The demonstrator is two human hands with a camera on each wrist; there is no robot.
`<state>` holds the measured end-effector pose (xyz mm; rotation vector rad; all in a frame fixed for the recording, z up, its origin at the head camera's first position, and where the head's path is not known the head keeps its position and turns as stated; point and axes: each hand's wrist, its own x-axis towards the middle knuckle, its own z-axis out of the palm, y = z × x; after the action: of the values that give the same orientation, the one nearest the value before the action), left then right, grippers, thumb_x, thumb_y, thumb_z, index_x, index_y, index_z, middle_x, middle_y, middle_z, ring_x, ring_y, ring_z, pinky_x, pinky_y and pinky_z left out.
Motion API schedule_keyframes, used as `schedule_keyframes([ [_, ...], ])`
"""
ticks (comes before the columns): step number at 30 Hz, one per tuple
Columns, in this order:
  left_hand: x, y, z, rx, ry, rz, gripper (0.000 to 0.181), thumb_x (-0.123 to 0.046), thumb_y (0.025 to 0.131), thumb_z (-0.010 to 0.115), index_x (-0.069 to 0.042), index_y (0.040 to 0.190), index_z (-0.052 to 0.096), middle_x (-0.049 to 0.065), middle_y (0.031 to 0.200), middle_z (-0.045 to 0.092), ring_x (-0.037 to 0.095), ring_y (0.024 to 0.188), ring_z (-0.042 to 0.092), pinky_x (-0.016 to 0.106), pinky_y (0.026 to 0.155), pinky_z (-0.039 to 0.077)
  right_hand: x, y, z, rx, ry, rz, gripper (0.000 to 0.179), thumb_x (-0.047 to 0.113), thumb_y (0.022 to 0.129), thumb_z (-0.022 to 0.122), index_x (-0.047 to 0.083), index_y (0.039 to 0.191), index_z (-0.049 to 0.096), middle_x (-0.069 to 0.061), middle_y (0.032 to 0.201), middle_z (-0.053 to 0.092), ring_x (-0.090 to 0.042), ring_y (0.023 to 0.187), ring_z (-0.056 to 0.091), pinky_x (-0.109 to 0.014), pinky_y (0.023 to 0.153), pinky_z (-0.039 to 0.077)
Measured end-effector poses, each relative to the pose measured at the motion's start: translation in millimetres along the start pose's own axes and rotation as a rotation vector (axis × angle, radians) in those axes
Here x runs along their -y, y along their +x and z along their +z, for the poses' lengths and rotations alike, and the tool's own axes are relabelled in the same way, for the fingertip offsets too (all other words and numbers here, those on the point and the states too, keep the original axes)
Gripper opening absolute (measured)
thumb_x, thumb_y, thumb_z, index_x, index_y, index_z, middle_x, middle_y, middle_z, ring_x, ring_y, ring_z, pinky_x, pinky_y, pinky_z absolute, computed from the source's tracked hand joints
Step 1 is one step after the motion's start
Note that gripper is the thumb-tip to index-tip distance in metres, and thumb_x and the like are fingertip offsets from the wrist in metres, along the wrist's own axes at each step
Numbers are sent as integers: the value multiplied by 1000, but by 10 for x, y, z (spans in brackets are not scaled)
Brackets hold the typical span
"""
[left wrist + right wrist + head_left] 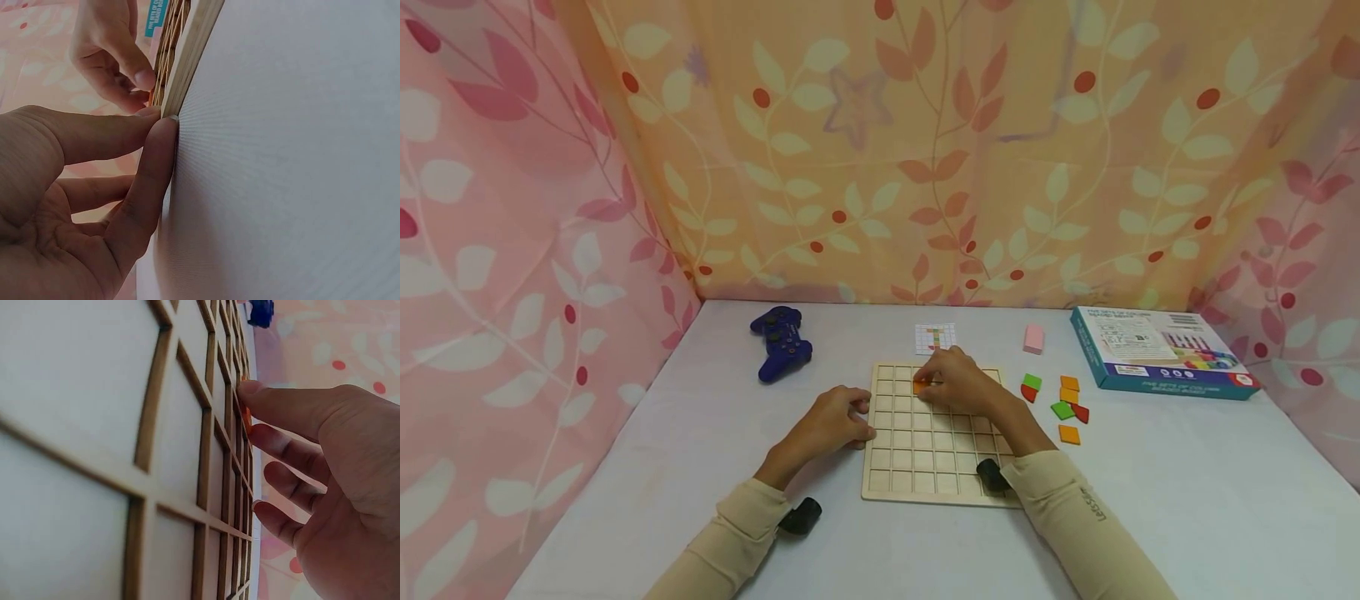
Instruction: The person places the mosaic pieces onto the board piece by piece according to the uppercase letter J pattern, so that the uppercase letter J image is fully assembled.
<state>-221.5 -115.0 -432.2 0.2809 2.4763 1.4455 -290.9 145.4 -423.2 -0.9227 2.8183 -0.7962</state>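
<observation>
A wooden grid board (922, 461) lies flat on the table. At its left edge my left hand (831, 421) pinches the rim between thumb and forefinger, as the left wrist view shows closely. Over the board's upper part, my right hand (958, 383) pinches an orange tile (919, 387) at a cell of the grid. In the right wrist view thumb and forefinger are on the orange tile (246, 417), and the other fingers are loosely bent. The hand covers part of the tile and several cells. A small printed pattern card (925, 331) lies behind the board.
Right of the board lie loose orange tiles (1069, 434), green tiles (1063, 410) and red tiles (1028, 393). A pink block (1033, 339) is farther back. A game box (1165, 350) lies at the back right, and a blue game controller (782, 343) at the back left.
</observation>
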Motion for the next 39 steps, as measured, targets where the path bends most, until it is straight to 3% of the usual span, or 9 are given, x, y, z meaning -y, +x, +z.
schedule_keyframes([
  [6, -17, -2, -1, 7, 2, -3, 62, 8, 85, 81, 12, 142, 57, 13, 110, 60, 14, 73, 66, 26, 65, 64, 0, -73, -35, -7, 52, 38, 31, 22, 92, 84, 6, 119, 80, -7, 118, 76, -30, 114, 57, -48, 99, 49],
  [13, 3, -7, 1, 10, 12, 5, 63, 6, 86, 80, 12, 144, 56, 12, 113, 59, 13, 75, 67, 25, 64, 64, -90, -203, -121, -31, 74, 30, 35, 19, 94, 82, 2, 124, 77, -7, 110, 76, -29, 105, 63, -46, 92, 56],
  [21, 20, -3, 3, 6, 5, 5, 65, 5, 85, 81, 12, 144, 56, 13, 114, 60, 14, 76, 67, 26, 65, 64, -212, -369, -282, -59, 115, 115, 38, 19, 94, 82, 2, 127, 75, -10, 112, 74, -30, 104, 62, -45, 90, 57],
  [28, 13, -5, 6, 3, -3, 4, 64, 6, 85, 81, 12, 144, 56, 13, 112, 61, 14, 75, 66, 26, 65, 64, -388, -565, -453, -119, 164, 192, 41, 18, 96, 79, 2, 132, 72, -17, 121, 73, -35, 113, 61, -46, 90, 55],
  [32, 15, -2, 3, 3, 0, 6, 64, 5, 85, 81, 12, 143, 57, 13, 112, 61, 15, 75, 66, 26, 65, 64, -514, -686, -568, -126, 170, 274, 45, 24, 97, 78, 5, 137, 70, -16, 127, 71, -36, 118, 59, -42, 84, 59],
  [39, 34, 8, 2, -2, -12, 7, 64, 6, 84, 82, 12, 143, 57, 12, 112, 61, 15, 77, 66, 27, 65, 65, -712, -899, -742, -123, 169, 370, 49, 28, 98, 77, 7, 141, 68, -16, 129, 71, -35, 118, 61, -40, 88, 60],
])
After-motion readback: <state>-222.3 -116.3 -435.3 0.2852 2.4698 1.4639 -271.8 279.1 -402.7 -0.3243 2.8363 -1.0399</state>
